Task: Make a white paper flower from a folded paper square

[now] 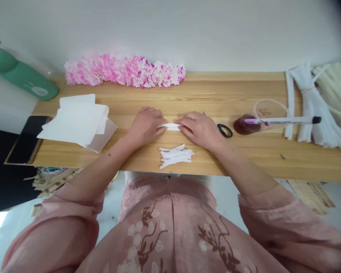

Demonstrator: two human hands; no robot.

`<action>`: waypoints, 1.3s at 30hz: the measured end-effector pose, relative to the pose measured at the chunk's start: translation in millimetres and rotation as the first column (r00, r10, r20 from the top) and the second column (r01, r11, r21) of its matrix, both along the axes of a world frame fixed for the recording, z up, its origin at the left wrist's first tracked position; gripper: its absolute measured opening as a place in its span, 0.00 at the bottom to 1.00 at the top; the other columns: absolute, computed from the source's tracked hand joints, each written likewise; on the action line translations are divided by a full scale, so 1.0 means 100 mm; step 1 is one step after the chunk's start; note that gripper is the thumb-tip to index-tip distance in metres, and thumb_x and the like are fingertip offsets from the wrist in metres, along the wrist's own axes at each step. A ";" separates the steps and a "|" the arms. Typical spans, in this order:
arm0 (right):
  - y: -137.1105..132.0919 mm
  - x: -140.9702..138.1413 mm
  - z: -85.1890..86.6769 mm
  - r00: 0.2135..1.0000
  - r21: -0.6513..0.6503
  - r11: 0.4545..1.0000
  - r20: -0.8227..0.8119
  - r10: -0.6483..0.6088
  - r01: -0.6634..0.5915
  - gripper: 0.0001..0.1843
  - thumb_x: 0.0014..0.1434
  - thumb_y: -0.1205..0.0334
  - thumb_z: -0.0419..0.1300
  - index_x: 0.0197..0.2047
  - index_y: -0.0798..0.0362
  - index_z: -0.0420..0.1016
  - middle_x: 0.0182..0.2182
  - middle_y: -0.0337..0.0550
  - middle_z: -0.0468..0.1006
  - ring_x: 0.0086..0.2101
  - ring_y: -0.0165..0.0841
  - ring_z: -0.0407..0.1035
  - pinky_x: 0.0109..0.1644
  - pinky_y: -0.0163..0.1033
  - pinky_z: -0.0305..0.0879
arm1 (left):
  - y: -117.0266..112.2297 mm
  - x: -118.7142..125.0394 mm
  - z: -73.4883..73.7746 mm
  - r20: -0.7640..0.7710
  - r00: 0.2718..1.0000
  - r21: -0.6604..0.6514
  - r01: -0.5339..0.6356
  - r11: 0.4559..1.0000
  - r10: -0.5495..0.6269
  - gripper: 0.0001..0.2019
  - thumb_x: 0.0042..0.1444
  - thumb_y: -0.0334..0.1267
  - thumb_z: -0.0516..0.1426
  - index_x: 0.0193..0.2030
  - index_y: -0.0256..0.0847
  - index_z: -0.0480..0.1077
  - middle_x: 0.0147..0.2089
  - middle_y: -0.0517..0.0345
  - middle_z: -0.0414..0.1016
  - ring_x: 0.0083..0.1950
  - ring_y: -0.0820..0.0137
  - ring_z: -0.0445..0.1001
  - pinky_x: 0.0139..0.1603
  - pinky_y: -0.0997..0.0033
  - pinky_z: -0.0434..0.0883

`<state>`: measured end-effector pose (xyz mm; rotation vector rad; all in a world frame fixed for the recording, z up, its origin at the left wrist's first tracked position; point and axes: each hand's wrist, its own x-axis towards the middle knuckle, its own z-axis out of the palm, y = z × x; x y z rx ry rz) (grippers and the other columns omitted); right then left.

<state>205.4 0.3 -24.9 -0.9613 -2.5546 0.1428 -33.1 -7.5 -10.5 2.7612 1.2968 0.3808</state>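
Note:
Between my two hands, just above the wooden table, runs a short white pipe cleaner piece point(172, 126), possibly more than one lying side by side. My left hand point(147, 127) pinches its left end with thumb and fingers. At the other end, my right hand point(200, 128) grips it the same way. Closer to my body lies a small loose pile of short white pipe cleaner pieces point(176, 154). Black-handled scissors point(224, 130) rest beside my right hand, their blades partly hidden behind it.
Pink and white ruffled flowers point(125, 71) line the wall. White paper sheets point(76, 121), a phone point(27, 138) and a green bottle point(25, 77) are at left. Rightward are a cup of dark red liquid point(246, 127), a purple pen point(281, 120) and bundled white pipe cleaners point(315, 110).

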 end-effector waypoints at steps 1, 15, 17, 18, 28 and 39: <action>0.00 0.01 0.00 1.000 -0.007 1.000 -0.012 0.001 -0.001 0.16 0.68 0.60 0.50 0.48 0.52 0.77 0.40 0.49 0.78 0.41 0.41 0.70 0.44 0.44 0.63 | 0.01 0.00 0.00 0.001 1.000 -0.005 0.000 1.000 0.000 0.11 0.62 0.40 0.54 0.42 0.41 0.77 0.41 0.50 0.77 0.44 0.60 0.71 0.50 0.57 0.63; 0.02 0.07 0.05 1.000 -0.007 1.000 0.005 -0.029 0.029 0.17 0.63 0.53 0.58 0.51 0.52 0.77 0.43 0.51 0.79 0.44 0.44 0.68 0.47 0.49 0.64 | 0.03 0.02 0.00 0.032 0.999 0.015 0.013 1.000 -0.013 0.12 0.62 0.40 0.54 0.42 0.41 0.78 0.38 0.50 0.76 0.43 0.61 0.71 0.49 0.58 0.64; 0.02 0.07 0.05 1.000 -0.008 1.000 0.014 -0.028 0.028 0.17 0.63 0.53 0.58 0.51 0.52 0.77 0.43 0.51 0.79 0.44 0.44 0.69 0.46 0.48 0.63 | 0.03 0.02 0.01 0.018 1.000 0.011 0.012 1.000 -0.013 0.12 0.62 0.41 0.54 0.43 0.41 0.78 0.38 0.50 0.76 0.43 0.60 0.71 0.48 0.58 0.64; 0.02 0.07 0.06 1.000 -0.007 1.000 0.016 -0.024 0.024 0.16 0.64 0.54 0.57 0.50 0.52 0.77 0.43 0.50 0.79 0.43 0.44 0.69 0.45 0.48 0.63 | 0.03 0.01 0.01 0.008 1.000 0.011 0.015 1.000 -0.015 0.12 0.62 0.41 0.54 0.43 0.41 0.78 0.39 0.50 0.76 0.43 0.60 0.71 0.48 0.58 0.63; 0.05 0.09 0.10 0.996 -0.035 0.997 -0.040 -0.076 0.074 0.16 0.67 0.55 0.54 0.47 0.51 0.80 0.42 0.50 0.82 0.43 0.42 0.72 0.47 0.48 0.65 | 0.03 0.01 -0.04 -0.002 0.999 0.089 0.045 0.995 -0.045 0.12 0.63 0.42 0.54 0.43 0.43 0.78 0.36 0.51 0.76 0.40 0.62 0.70 0.44 0.60 0.62; -0.25 0.15 0.18 0.726 -0.709 0.702 -0.520 -0.449 -0.074 0.37 0.65 0.32 0.36 0.71 0.36 0.51 0.71 0.41 0.54 0.66 0.41 0.57 0.65 0.54 0.62 | 0.00 0.01 -0.05 0.021 1.000 0.095 0.001 0.995 -0.003 0.12 0.62 0.41 0.54 0.40 0.41 0.77 0.36 0.50 0.76 0.40 0.60 0.71 0.41 0.59 0.61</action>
